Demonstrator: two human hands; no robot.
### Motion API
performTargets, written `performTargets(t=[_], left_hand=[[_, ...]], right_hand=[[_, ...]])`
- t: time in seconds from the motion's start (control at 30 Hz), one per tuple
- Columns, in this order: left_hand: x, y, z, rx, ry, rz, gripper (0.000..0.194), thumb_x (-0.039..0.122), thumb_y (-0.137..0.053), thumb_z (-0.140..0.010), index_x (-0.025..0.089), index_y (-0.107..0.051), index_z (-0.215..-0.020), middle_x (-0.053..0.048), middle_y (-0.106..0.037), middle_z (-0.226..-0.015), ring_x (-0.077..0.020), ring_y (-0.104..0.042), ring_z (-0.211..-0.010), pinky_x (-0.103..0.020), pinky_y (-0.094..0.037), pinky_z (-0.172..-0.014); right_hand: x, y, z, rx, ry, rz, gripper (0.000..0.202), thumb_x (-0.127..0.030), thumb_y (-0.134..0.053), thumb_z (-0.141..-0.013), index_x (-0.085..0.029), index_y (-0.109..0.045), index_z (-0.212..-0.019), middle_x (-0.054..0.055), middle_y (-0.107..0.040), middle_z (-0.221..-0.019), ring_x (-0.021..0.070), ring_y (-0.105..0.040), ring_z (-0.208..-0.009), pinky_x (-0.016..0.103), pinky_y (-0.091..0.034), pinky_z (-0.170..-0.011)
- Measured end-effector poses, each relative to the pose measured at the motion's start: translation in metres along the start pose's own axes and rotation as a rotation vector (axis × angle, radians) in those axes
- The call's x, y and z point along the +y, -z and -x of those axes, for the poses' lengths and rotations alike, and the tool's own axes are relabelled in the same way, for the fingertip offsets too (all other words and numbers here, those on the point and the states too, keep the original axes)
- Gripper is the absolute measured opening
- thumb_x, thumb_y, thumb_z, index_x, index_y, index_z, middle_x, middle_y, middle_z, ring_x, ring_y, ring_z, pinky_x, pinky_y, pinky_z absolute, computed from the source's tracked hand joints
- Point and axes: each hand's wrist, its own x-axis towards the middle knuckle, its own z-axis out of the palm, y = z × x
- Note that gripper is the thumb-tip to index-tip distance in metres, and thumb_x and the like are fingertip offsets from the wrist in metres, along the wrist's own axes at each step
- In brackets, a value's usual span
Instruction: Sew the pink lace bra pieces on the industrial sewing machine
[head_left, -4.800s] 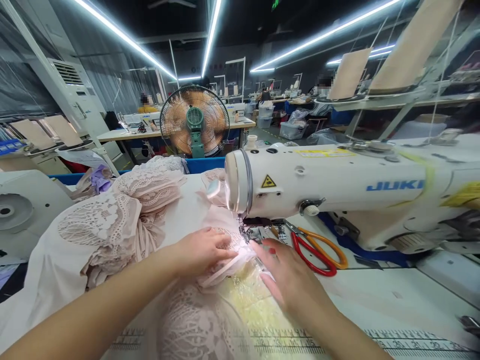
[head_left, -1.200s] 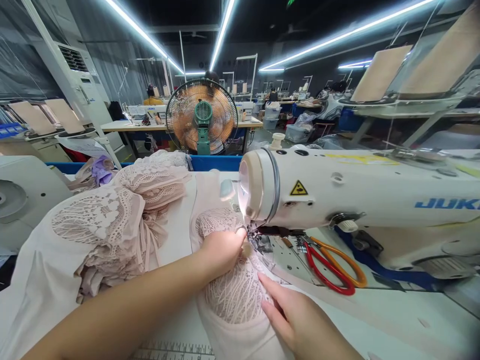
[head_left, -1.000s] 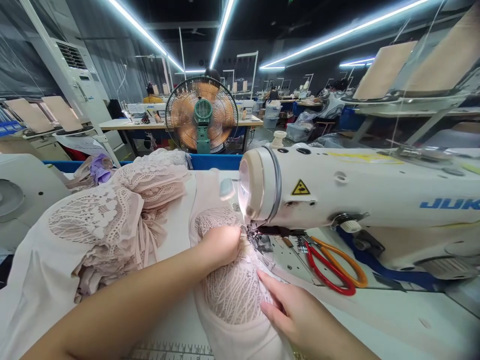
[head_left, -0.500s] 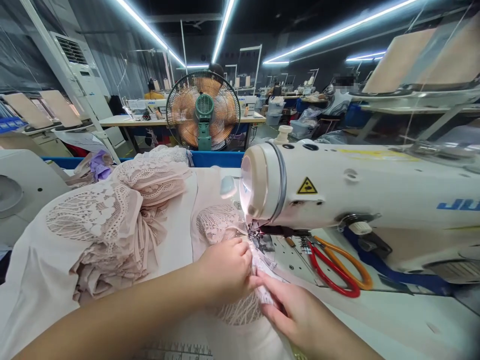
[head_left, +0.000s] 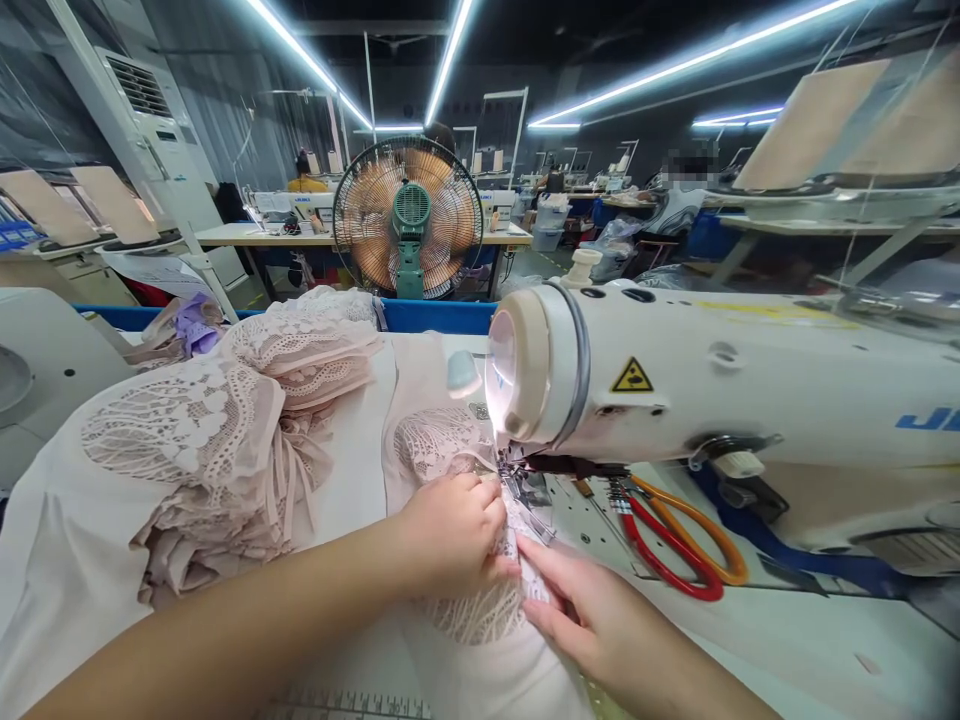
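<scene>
The lace piece [head_left: 480, 610] is spread on the tabletop [head_left: 352, 450], its upper part by the needle of the sewing machine [head_left: 675, 370]. An edge is pinched in the nearly closed left hand [head_left: 454, 530]; the garment is pressed by the part-open right hand [head_left: 581, 605]. Bare tabletop is left below the scissors [head_left: 679, 540]. Compared with 1.2 seconds ago, the left hand has been drawn back from the needle.
</scene>
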Motion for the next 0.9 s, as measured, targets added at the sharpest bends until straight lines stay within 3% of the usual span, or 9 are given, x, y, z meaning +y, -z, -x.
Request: performTargets(t=[0.07,0.2,0.3,0.37,0.47,0.6,0.77,0.9], left_hand=[[0.0014,-0.0019,0.0009,0.017,-0.005,-0.016,0.055,0.054,-0.051,-0.083,0.005,-0.061,-0.107,-0.019,-0.059,-0.117,-0.0306,-0.058,-0.097,-0.040,-0.049,-0.082],[0.0063,-0.0048,0.0012,0.065,-0.004,-0.054,0.059,0.056,-0.051,-0.082,0.005,-0.060,-0.109,-0.020,-0.061,-0.112,-0.0311,-0.057,-0.096,-0.040,-0.047,-0.080],[0.0078,-0.0055,-0.0009,0.076,-0.009,-0.079,0.060,0.057,-0.051,-0.080,0.005,-0.061,-0.106,-0.021,-0.061,-0.109,-0.0307,-0.056,-0.092,-0.042,-0.046,-0.081],[0.0072,-0.0046,-0.0026,0.070,-0.007,-0.084,0.062,0.058,-0.050,-0.081,0.004,-0.061,-0.108,-0.022,-0.061,-0.110,-0.0305,-0.056,-0.092,-0.042,-0.044,-0.083],[0.0059,-0.0016,-0.0041,0.051,0.007,-0.071,0.063,0.057,-0.049,-0.082,0.003,-0.058,-0.114,-0.022,-0.060,-0.111,-0.0302,-0.055,-0.096,-0.041,-0.043,-0.086],[0.0053,0.0013,-0.0037,0.025,0.027,-0.038,0.059,0.056,-0.052,-0.080,0.005,-0.060,-0.109,-0.019,-0.061,-0.108,-0.0293,-0.054,-0.095,-0.041,-0.043,-0.086],[0.0041,-0.0029,-0.0026,0.056,0.025,-0.047,0.064,0.057,-0.051,-0.080,0.003,-0.059,-0.114,-0.021,-0.059,-0.115,-0.0309,-0.055,-0.098,-0.041,-0.043,-0.087],[0.0015,-0.0057,-0.0049,0.073,0.038,-0.048,0.066,0.057,-0.052,-0.080,0.003,-0.056,-0.118,-0.021,-0.058,-0.119,-0.0318,-0.055,-0.100,-0.042,-0.044,-0.087]], right_hand=[[0.0002,-0.0009,0.0009,-0.068,-0.014,-0.010,0.028,-0.028,-0.041,-0.082,-0.021,-0.058,-0.103,0.001,-0.059,-0.070,0.0194,-0.051,-0.064,0.029,-0.040,-0.057],[0.0045,-0.0054,0.0017,-0.080,-0.049,-0.063,0.053,-0.029,-0.040,-0.081,-0.015,-0.041,-0.133,0.004,-0.060,-0.078,0.0215,-0.053,-0.070,0.032,-0.040,-0.062],[0.0076,-0.0063,0.0002,-0.081,-0.053,-0.114,0.061,-0.028,-0.041,-0.081,-0.016,-0.031,-0.140,0.002,-0.057,-0.073,0.0197,-0.051,-0.065,0.030,-0.039,-0.060],[0.0077,-0.0048,-0.0013,-0.084,-0.067,-0.154,0.060,-0.027,-0.043,-0.081,-0.019,-0.032,-0.139,-0.001,-0.054,-0.069,0.0177,-0.049,-0.062,0.028,-0.037,-0.057],[0.0059,-0.0017,-0.0029,-0.082,-0.098,-0.179,0.047,-0.026,-0.045,-0.080,-0.020,-0.044,-0.127,-0.003,-0.051,-0.067,0.0158,-0.047,-0.060,0.026,-0.035,-0.055],[0.0031,0.0006,-0.0029,-0.070,-0.088,-0.157,0.035,-0.026,-0.046,-0.079,-0.020,-0.052,-0.113,-0.003,-0.051,-0.065,0.0155,-0.046,-0.058,0.026,-0.035,-0.053],[0.0011,0.0004,-0.0036,-0.029,-0.071,-0.120,0.037,-0.027,-0.045,-0.080,-0.020,-0.055,-0.115,0.000,-0.060,-0.067,0.0187,-0.054,-0.061,0.028,-0.042,-0.059],[-0.0004,0.0015,-0.0072,0.002,-0.063,-0.081,0.048,-0.028,-0.045,-0.080,-0.020,-0.050,-0.127,0.003,-0.066,-0.071,0.0225,-0.061,-0.069,0.030,-0.046,-0.068]])
